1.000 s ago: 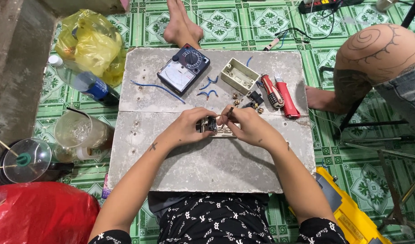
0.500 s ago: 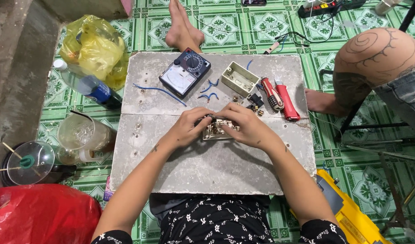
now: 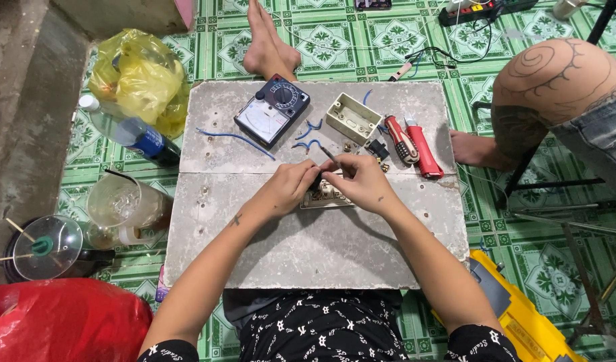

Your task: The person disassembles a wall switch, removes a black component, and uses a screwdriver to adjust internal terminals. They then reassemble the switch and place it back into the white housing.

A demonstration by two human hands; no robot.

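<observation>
Both hands sit a little lower on the slab than half a second ago, and the thin screwdriver point(image 3: 330, 156) now leans up and left from between them instead of hiding under the fingers. At the centre of the frame, the left hand point(image 3: 291, 190) and the right hand point(image 3: 359, 184) meet over a small cream switch plate point(image 3: 326, 198). Left fingers are curled together, pinching its dark middle part; right fingers are closed around the tool's handle and the plate's upper edge. Only the plate's pale lower rim and a few brass-coloured spots show; the rest is covered.

It lies flat on a grey concrete slab point(image 3: 308, 248) with a seam across its width. Above the hands lie an analogue meter point(image 3: 271, 110), a cream junction box point(image 3: 352, 118), bent blue wire bits point(image 3: 306, 142), a red-handled screwdriver point(image 3: 402, 139) and a red cutter point(image 3: 424, 149). Green patterned floor tiles point(image 3: 334, 40) surround the slab. Upper left holds a yellow plastic bag point(image 3: 137, 77) and a bottle point(image 3: 130, 132); another person's tattooed knee point(image 3: 549, 80) fills the upper right.
</observation>
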